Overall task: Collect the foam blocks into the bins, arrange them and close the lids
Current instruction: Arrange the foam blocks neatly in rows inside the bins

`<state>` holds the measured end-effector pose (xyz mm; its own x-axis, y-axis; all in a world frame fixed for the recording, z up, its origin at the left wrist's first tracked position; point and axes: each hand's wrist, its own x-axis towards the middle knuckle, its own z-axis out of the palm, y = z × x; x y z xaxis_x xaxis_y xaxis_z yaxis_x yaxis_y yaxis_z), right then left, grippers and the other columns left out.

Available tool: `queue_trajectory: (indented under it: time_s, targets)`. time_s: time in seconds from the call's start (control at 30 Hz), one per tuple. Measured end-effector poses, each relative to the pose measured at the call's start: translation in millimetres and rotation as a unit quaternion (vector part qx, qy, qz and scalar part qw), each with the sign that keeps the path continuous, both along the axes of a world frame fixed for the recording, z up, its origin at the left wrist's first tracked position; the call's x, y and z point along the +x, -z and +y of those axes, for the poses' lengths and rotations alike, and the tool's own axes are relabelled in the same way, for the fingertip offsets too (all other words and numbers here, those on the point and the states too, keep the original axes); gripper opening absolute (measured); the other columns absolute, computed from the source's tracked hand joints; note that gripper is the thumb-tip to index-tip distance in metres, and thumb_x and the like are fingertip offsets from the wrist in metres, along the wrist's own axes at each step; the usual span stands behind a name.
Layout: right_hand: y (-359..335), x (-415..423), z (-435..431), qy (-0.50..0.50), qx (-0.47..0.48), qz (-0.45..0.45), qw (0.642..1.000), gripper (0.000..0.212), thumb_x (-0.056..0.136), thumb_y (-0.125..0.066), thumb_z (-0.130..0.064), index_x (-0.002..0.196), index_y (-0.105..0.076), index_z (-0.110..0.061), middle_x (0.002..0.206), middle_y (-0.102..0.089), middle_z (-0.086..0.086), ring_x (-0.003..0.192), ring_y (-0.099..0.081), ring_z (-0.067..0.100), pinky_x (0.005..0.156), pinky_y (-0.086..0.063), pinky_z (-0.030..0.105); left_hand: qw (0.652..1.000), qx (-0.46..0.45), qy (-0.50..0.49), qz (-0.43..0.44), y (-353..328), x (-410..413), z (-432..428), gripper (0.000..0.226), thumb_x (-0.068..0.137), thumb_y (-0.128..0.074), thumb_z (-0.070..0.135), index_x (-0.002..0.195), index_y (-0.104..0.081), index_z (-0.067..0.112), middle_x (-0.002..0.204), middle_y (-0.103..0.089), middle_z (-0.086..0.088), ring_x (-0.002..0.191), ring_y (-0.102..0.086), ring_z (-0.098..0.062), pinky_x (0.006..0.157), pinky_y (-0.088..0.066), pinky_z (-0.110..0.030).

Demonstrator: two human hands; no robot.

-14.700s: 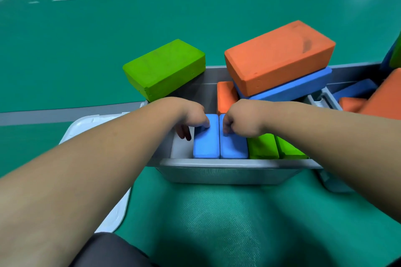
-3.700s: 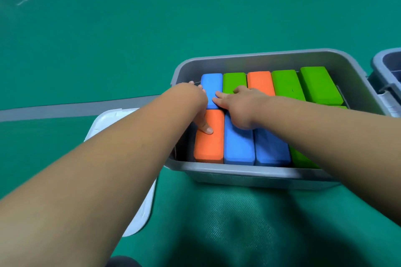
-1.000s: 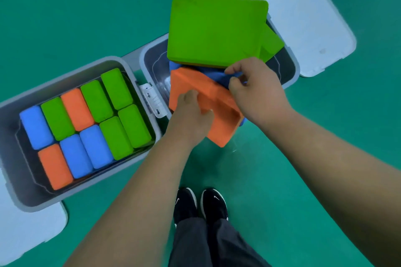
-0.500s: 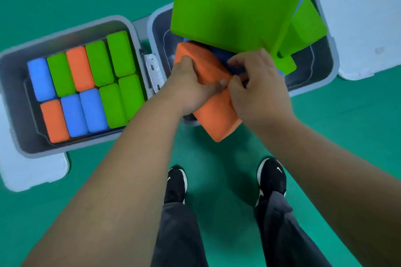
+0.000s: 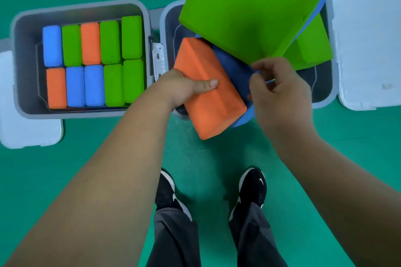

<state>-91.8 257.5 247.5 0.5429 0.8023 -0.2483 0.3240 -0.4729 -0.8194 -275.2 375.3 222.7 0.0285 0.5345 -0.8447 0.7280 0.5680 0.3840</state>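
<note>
Nearest to us, our left hand [image 5: 184, 86] grips the orange rectangular foam block [image 5: 208, 91], thumb flat across its top face and the other fingers hidden beneath. Half a second ago both hands pressed on this block; now our right hand [image 5: 275, 91] has come off it, its fingers curled loosely with the tips near the dark blue foam block [image 5: 234, 65] underneath. We cannot tell whether they pinch anything. We judge that the sorting of the second bin has begun and is far from done.

The orange block overhangs the near rim of the right grey plastic bin [image 5: 325, 102]. Above it a large bright green foam block [image 5: 247, 13] lies tilted across the pile, and another green block [image 5: 312, 47] sits behind.

The left grey plastic bin [image 5: 21, 71] holds ten blocks on end in two tidy rows. Both white lids, one left [image 5: 26, 134] and one right [image 5: 366, 50], lie on the floor beside their bins; neither bin is closed.
</note>
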Motion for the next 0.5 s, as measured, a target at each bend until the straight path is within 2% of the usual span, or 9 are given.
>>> queue_trajectory:
  time_s: [0.07,0.1,0.17,0.23,0.33,0.43,0.5]
  targets:
    - [0.3,4.5,0.1,0.037,0.011,-0.01,0.999,0.018,0.089,-0.063,-0.036,0.105,-0.059,-0.032,0.086,-0.066,-0.015,0.077,-0.065,0.005,0.071,-0.05,0.022,1.0,-0.026,0.007,0.009,1.1,-5.3,-7.2,0.104,0.036,-0.082,0.092,0.116,-0.062,0.028,0.091,-0.079,0.003,0.072,-0.078,-0.017,0.071,-0.059,-0.044]
    - [0.5,6.1,2.1,0.054,0.011,-0.012,0.998,0.026,0.087,-0.067,-0.041,0.107,-0.054,-0.028,0.09,-0.064,-0.012,0.078,-0.062,0.005,0.07,-0.047,0.019,0.999,-0.035,-0.006,0.003,3.0,-8.1,-13.1,0.112,0.036,-0.076,0.097,0.122,-0.056,0.029,0.101,-0.078,0.003,0.08,-0.079,-0.019,0.08,-0.058,-0.05]
    - [2.1,8.4,9.0,0.084,-0.002,-0.002,0.996,0.047,0.082,-0.075,-0.049,0.11,-0.048,-0.023,0.104,-0.061,0.0,0.088,-0.058,0.01,0.073,-0.043,0.017,0.996,-0.066,-0.052,-0.017,7.4,-12.4,-29.8,0.128,0.035,-0.068,0.103,0.137,-0.046,0.029,0.125,-0.069,0.002,0.098,-0.075,-0.026,0.082,-0.059,-0.059]
    - [4.7,9.1,18.8,0.099,-0.023,0.006,0.995,0.065,0.077,-0.079,-0.056,0.118,-0.046,-0.017,0.112,-0.059,0.005,0.094,-0.058,0.015,0.074,-0.04,0.013,0.986,-0.124,-0.099,-0.042,11.7,-12.5,-50.3,0.138,0.032,-0.06,0.108,0.146,-0.046,0.031,0.132,-0.064,0.0,0.109,-0.068,-0.037,0.081,-0.06,-0.06]
    - [7.3,8.0,34.2,0.093,-0.05,0.006,0.994,0.083,0.077,-0.074,-0.066,0.135,-0.046,-0.014,0.116,-0.062,0.001,0.097,-0.059,0.013,0.071,-0.037,0.009,0.965,-0.169,-0.181,-0.089,21.6,-11.6,-77.8,0.133,0.027,-0.054,0.11,0.135,-0.056,0.031,0.114,-0.072,-0.003,0.098,-0.074,-0.041,0.081,-0.061,-0.059]
    - [10.1,10.4,46.6,0.104,-0.065,0.011,0.992,0.093,0.078,-0.071,-0.072,0.144,-0.044,-0.012,0.128,-0.062,0.0,0.117,-0.058,0.016,0.094,-0.043,0.028,0.956,-0.147,-0.23,-0.111,34.7,-15.0,-94.5,0.119,0.037,-0.056,0.108,0.125,-0.066,0.028,0.1,-0.079,0.004,0.091,-0.076,-0.027,0.078,-0.062,-0.04]
    - [10.9,12.2,50.8,0.117,-0.074,0.033,0.99,0.088,0.08,-0.071,-0.071,0.141,-0.047,-0.012,0.116,-0.062,-0.009,0.114,-0.056,0.014,0.093,-0.042,0.027,0.943,-0.157,-0.251,-0.151,37.8,-19.2,-103.1,0.096,0.051,-0.062,0.101,0.114,-0.071,0.03,0.092,-0.078,0.009,0.082,-0.066,-0.017,0.067,-0.052,-0.029]
